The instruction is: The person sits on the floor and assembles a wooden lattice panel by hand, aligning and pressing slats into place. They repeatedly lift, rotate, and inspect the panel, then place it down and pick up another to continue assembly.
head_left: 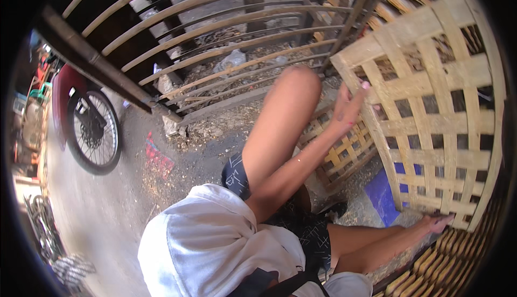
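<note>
Woven basket (431, 114) stands on edge at frame right. Left hand (347, 103), fingers spread, presses its upper left rim; right hand (436, 222) grips the lower rim, closure unclear. A flat woven panel (344, 151) lies just below the left hand.

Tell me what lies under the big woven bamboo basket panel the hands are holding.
Through the gaps of the woven bamboo basket panel, a blue sheet lies on the ground, with another woven bamboo piece beside it. The strips cover most of the ground; what else lies there cannot be seen.
</note>
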Demonstrator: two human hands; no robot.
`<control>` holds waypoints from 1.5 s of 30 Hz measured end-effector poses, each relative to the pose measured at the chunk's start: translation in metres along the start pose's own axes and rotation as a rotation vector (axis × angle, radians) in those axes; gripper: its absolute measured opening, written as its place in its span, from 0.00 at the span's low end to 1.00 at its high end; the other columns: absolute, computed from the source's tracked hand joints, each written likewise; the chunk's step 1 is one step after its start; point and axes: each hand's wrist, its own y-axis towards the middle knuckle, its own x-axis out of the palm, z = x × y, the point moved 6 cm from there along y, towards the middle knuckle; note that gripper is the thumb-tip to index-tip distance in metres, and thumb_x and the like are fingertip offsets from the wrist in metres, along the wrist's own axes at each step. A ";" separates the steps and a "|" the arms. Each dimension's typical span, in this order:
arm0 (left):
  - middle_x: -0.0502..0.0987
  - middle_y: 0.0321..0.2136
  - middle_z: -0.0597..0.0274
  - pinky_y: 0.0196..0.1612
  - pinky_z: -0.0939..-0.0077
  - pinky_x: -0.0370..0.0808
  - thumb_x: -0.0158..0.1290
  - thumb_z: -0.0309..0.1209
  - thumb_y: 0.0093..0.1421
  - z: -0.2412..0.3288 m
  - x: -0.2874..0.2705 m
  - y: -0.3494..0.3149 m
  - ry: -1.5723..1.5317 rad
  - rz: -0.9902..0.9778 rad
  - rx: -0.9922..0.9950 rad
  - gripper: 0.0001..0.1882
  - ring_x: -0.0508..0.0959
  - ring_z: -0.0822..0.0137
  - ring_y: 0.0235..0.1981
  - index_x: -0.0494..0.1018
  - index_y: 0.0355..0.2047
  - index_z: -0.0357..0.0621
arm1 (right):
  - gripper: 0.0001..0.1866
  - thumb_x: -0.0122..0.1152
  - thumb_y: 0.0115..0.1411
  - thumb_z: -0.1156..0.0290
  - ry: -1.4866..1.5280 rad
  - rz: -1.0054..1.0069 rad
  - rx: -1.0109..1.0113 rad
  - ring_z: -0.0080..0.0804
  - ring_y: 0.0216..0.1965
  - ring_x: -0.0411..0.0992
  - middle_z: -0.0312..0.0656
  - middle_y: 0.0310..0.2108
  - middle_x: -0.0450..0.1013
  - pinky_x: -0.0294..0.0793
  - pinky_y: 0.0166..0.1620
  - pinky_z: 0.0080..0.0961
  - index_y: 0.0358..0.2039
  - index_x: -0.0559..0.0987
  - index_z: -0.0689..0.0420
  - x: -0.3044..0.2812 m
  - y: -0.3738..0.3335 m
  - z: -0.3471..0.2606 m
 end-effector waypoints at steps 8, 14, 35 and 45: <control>0.72 0.62 0.46 0.55 0.61 0.86 0.56 0.34 0.74 -0.054 -0.031 -0.013 0.094 0.126 0.023 0.32 0.80 0.57 0.58 0.56 0.71 0.36 | 0.32 0.77 0.61 0.58 -0.157 -0.042 0.078 0.44 0.47 0.81 0.54 0.54 0.79 0.84 0.49 0.45 0.51 0.79 0.77 -0.006 0.003 0.007; 0.68 0.67 0.50 0.68 0.61 0.70 0.62 0.27 0.68 -0.076 -0.060 0.001 0.055 0.198 0.030 0.39 0.72 0.58 0.65 0.54 0.74 0.42 | 0.25 0.78 0.62 0.62 -0.153 -0.078 -0.031 0.35 0.38 0.79 0.46 0.43 0.81 0.81 0.42 0.38 0.48 0.83 0.71 0.004 -0.006 0.017; 0.78 0.34 0.58 0.33 0.65 0.75 0.39 0.37 0.75 -0.169 -0.125 0.015 -0.202 0.319 -0.326 0.16 0.74 0.64 0.28 0.72 0.49 0.42 | 0.23 0.77 0.60 0.64 -0.402 -0.268 -0.032 0.20 0.31 0.71 0.34 0.36 0.80 0.69 0.35 0.23 0.49 0.84 0.68 0.049 -0.047 0.029; 0.79 0.34 0.61 0.33 0.68 0.73 0.38 0.38 0.73 -0.158 -0.120 0.015 -0.125 0.348 -0.217 0.16 0.74 0.66 0.29 0.74 0.48 0.45 | 0.49 0.80 0.57 0.47 -0.538 -0.472 -0.329 0.42 0.62 0.73 0.57 0.59 0.75 0.70 0.66 0.38 0.65 0.69 0.70 0.074 -0.047 0.023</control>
